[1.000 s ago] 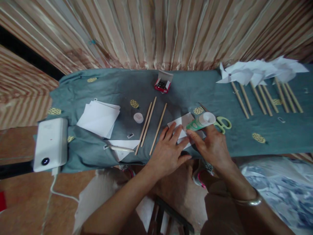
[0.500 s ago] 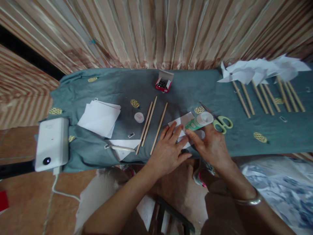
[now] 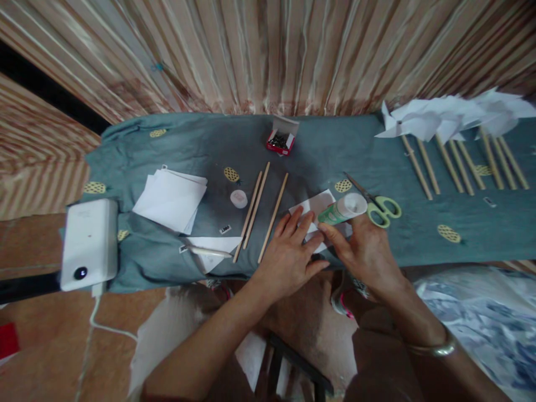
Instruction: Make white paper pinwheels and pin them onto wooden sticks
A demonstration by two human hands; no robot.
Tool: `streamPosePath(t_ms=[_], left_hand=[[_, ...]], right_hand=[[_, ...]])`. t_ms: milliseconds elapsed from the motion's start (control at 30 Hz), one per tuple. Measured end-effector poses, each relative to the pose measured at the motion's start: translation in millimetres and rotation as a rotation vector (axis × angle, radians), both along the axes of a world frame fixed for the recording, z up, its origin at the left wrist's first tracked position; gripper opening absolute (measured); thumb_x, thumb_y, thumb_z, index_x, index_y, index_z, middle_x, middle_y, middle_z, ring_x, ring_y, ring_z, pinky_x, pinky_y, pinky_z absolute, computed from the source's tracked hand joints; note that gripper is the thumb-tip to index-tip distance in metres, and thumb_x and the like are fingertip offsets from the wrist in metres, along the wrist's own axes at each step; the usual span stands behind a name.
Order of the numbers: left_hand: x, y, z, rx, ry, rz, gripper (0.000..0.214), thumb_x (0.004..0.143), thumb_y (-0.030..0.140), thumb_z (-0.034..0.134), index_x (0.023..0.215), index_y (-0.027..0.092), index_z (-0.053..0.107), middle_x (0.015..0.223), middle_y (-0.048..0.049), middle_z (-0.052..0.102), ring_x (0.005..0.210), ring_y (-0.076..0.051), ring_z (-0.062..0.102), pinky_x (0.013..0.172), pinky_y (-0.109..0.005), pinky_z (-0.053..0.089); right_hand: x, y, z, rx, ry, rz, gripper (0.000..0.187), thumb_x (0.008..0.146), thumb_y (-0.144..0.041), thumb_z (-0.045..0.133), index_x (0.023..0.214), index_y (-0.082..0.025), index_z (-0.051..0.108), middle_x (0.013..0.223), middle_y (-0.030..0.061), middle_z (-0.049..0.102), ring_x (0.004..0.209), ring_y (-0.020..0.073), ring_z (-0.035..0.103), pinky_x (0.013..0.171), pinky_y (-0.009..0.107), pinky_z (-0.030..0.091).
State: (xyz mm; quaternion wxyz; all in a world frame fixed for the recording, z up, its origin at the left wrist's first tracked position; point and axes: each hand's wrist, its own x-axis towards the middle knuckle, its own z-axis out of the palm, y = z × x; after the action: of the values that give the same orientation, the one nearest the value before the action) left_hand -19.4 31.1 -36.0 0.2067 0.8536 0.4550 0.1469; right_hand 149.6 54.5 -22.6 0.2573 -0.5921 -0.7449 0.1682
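Note:
My right hand (image 3: 368,248) is closed around a green and white glue stick (image 3: 341,209), tilted with its lower end down at a white sheet of paper (image 3: 317,199). Spread fingers of my left hand (image 3: 288,254) lie flat on that sheet's left part, pressing it to the cloth. Both hands cover much of the paper, and the glue tip is hidden. Just right of the glue stick lies a pair of scissors (image 3: 382,210) with light green handles. Three wooden sticks (image 3: 272,219) rest left of my left hand, beside a round white cap (image 3: 238,199).
A stack of white paper squares (image 3: 171,200) is on the left, with a white pen (image 3: 209,252) on a paper triangle below. An open red box of small dark pins (image 3: 281,137) stands at the back. Several paper pinwheels (image 3: 439,114) on sticks lie right. A white device (image 3: 89,245) hangs at the left edge.
The view has shifted slightly, so the pinwheels and scissors appear a little farther right. My right hand and the glue stick have moved very slightly right; my left hand stays on the paper.

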Motion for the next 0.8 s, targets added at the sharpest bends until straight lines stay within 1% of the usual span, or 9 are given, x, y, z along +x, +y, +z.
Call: streamPosePath(t_ms=[233, 400, 500, 567, 700, 800], left_hand=[[-0.9, -0.4, -1.6, -0.001, -0.013, 0.002, 0.049, 0.086, 0.045, 0.057, 0.126, 0.018, 0.054, 0.15, -0.0174, 0.035, 0.143, -0.034, 0.021, 0.112, -0.056, 0.025], [-1.5, -0.3, -2.2, 0.003, -0.034, -0.005, 0.046, 0.086, 0.045, 0.057, 0.125, 0.021, 0.056, 0.15, -0.0159, 0.035, 0.143, -0.034, 0.02, 0.111, -0.058, 0.026], [-2.1, -0.2, -2.0, 0.009, -0.037, -0.01, 0.044, 0.086, 0.045, 0.056, 0.125, 0.023, 0.056, 0.15, -0.0139, 0.035, 0.143, -0.034, 0.02, 0.112, -0.058, 0.026], [-2.5, -0.2, -1.6, 0.008, -0.038, -0.011, 0.044, 0.087, 0.045, 0.055, 0.125, 0.023, 0.056, 0.15, -0.0142, 0.035, 0.143, -0.034, 0.021, 0.112, -0.058, 0.026], [-2.9, -0.1, -1.4, -0.003, -0.044, -0.013, 0.044, 0.086, 0.044, 0.057, 0.124, 0.022, 0.057, 0.151, -0.0152, 0.034, 0.143, -0.034, 0.021, 0.111, -0.058, 0.026], [-2.9, -0.2, -1.9, 0.0, -0.048, -0.012, 0.044, 0.086, 0.044, 0.057, 0.124, 0.022, 0.057, 0.151, -0.0148, 0.034, 0.143, -0.034, 0.021, 0.111, -0.059, 0.026]], right_hand=[[2.1, -2.5, -1.1, 0.019, -0.012, 0.007, 0.032, 0.088, -0.048, 0.053, 0.101, -0.02, 0.057, 0.087, 0.0102, 0.065, 0.078, 0.0268, 0.064, 0.068, 0.037, 0.049], [3.0, -3.2, -0.5, 0.025, -0.039, -0.003, 0.033, 0.088, -0.051, 0.051, 0.099, -0.021, 0.057, 0.081, 0.0084, 0.064, 0.073, 0.0265, 0.064, 0.066, 0.038, 0.049], [3.4, -3.9, 0.0, 0.035, -0.056, 0.003, 0.035, 0.089, -0.053, 0.048, 0.096, -0.02, 0.057, 0.081, 0.0095, 0.065, 0.076, 0.0276, 0.064, 0.066, 0.038, 0.049], [3.6, -4.3, 0.0, 0.043, -0.057, 0.007, 0.036, 0.089, -0.053, 0.047, 0.094, -0.019, 0.057, 0.082, 0.0107, 0.066, 0.078, 0.0284, 0.065, 0.067, 0.038, 0.049], [3.6, -3.9, -0.3, 0.057, -0.072, 0.0, 0.04, 0.09, -0.055, 0.044, 0.096, -0.018, 0.057, 0.083, 0.0119, 0.067, 0.079, 0.0288, 0.066, 0.065, 0.037, 0.049], [3.8, -3.0, -0.7, 0.103, -0.092, 0.017, 0.045, 0.09, -0.057, 0.042, 0.097, -0.015, 0.058, 0.084, 0.0127, 0.068, 0.079, 0.0286, 0.066, 0.064, 0.036, 0.049]])
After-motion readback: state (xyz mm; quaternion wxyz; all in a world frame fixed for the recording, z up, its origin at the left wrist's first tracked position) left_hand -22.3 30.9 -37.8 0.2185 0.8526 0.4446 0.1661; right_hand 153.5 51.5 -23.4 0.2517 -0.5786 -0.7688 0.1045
